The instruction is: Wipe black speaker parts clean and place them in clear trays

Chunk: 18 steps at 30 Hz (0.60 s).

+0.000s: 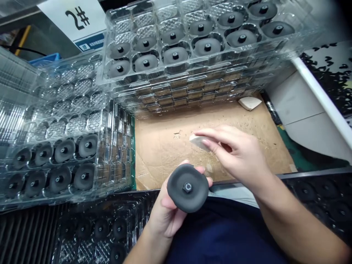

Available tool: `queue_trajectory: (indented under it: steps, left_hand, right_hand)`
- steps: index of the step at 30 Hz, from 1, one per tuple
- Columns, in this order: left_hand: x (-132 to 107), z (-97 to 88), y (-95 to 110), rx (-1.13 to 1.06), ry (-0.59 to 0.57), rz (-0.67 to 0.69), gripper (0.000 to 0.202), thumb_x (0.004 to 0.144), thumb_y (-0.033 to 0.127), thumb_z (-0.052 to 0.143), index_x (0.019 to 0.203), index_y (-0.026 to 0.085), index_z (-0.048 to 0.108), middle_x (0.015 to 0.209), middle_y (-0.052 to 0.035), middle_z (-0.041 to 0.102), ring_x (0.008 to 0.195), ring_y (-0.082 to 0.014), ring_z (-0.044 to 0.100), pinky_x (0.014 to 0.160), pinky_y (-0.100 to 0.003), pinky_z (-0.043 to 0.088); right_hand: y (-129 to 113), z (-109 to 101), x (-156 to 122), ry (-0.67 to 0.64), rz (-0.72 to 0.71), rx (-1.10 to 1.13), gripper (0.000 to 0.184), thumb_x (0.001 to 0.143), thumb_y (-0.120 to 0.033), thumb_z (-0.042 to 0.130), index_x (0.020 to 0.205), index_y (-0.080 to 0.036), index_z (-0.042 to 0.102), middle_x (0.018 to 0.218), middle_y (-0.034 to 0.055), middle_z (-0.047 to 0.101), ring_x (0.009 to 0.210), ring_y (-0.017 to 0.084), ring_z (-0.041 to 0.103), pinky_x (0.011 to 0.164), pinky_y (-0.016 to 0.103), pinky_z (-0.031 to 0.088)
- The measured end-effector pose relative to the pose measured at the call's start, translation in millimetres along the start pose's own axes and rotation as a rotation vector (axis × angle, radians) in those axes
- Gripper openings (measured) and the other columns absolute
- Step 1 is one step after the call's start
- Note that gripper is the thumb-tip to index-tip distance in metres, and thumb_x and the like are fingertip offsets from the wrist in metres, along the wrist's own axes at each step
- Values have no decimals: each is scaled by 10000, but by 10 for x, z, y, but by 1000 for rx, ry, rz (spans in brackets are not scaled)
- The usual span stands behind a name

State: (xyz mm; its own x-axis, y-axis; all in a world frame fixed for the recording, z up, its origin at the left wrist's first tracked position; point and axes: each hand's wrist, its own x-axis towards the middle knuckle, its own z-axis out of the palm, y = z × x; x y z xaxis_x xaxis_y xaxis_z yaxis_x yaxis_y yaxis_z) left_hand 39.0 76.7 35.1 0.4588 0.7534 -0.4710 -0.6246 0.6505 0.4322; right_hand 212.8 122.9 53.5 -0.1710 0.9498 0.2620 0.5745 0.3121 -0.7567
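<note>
My left hand [165, 212] grips a dark grey round disc [187, 187] with a small metal hub at its centre, held face up above my lap. My right hand [233, 154] hovers just above and right of the disc, fingers pinched on a small white pad [198, 141]. Both hands are over the near edge of a brown cardboard sheet [165, 143].
A stack of clear plastic trays [192, 73] holding several grey discs stands at the back. Another clear tray stack [55, 157] with discs lies at the left. Dark trays [104, 231] sit near my lap. A white scrap [249, 103] lies on the cardboard's far right; a "2#" sign [78, 18] stands behind.
</note>
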Motion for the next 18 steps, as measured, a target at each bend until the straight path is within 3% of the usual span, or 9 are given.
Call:
queue_trajectory:
  steps: [3, 7, 9, 11, 14, 15, 16, 18]
  left_hand:
    - [-11, 12, 15, -116, -74, 19, 535, 556, 425, 816, 1053, 278, 682, 1056, 6, 735, 949, -210, 697, 846, -269, 539]
    - [9, -22, 25, -139, -77, 20, 512, 577, 414, 809, 1050, 257, 691, 1064, -6, 742, 890, -191, 714, 794, -243, 560]
    - [19, -27, 35, -142, -82, 9, 524, 576, 404, 813, 1061, 252, 688, 1062, -6, 743, 890, -192, 714, 788, -239, 562]
    - [23, -15, 46, -140, -99, -6, 522, 578, 399, 815, 1065, 260, 686, 1061, -2, 742, 920, -202, 708, 792, -243, 562]
    - [20, 16, 35, -119, -105, -10, 533, 569, 409, 820, 1064, 263, 688, 1054, -1, 736, 935, -210, 698, 800, -252, 557]
    - [18, 23, 20, -103, -94, -1, 534, 565, 422, 819, 1056, 252, 692, 1042, -5, 734, 926, -207, 696, 814, -258, 551]
    - [16, 26, 2, -82, -74, 13, 532, 563, 437, 817, 1043, 241, 697, 1028, -9, 731, 929, -208, 690, 836, -268, 544]
    - [13, 20, -40, -7, 5, 43, 514, 561, 475, 810, 996, 219, 712, 957, -14, 722, 950, -223, 673, 878, -295, 527]
  right_hand:
    - [271, 191, -238, -91, 140, 25, 224, 918, -195, 516, 1074, -234, 671, 965, 31, 713, 861, 163, 631, 730, 298, 437]
    - [444, 547, -670, -257, 108, 111, 244, 913, -198, 478, 879, -240, 716, 742, 3, 707, 685, 150, 635, 619, 282, 428]
    - [460, 585, -726, -267, 120, 126, 254, 908, -215, 484, 809, -237, 717, 709, 2, 698, 664, 149, 635, 604, 274, 440]
    - [405, 467, -637, -223, 172, 127, 229, 919, -216, 479, 912, -232, 708, 824, 24, 715, 757, 160, 650, 652, 279, 473]
    - [152, 129, -373, 19, 214, 100, 226, 918, -193, 514, 1079, -256, 660, 973, 27, 700, 850, 158, 638, 694, 277, 485]
    - [39, 29, -289, 111, 146, 86, 241, 910, -179, 532, 1095, -274, 655, 994, 16, 697, 856, 154, 633, 705, 275, 479]
    - [-74, -46, -217, 123, 26, 74, 260, 914, -170, 528, 1114, -284, 650, 1011, 8, 698, 857, 150, 631, 719, 278, 471]
    - [-260, -104, -119, 23, -244, 62, 263, 946, -183, 464, 1092, -262, 667, 953, 5, 710, 776, 134, 624, 680, 283, 440]
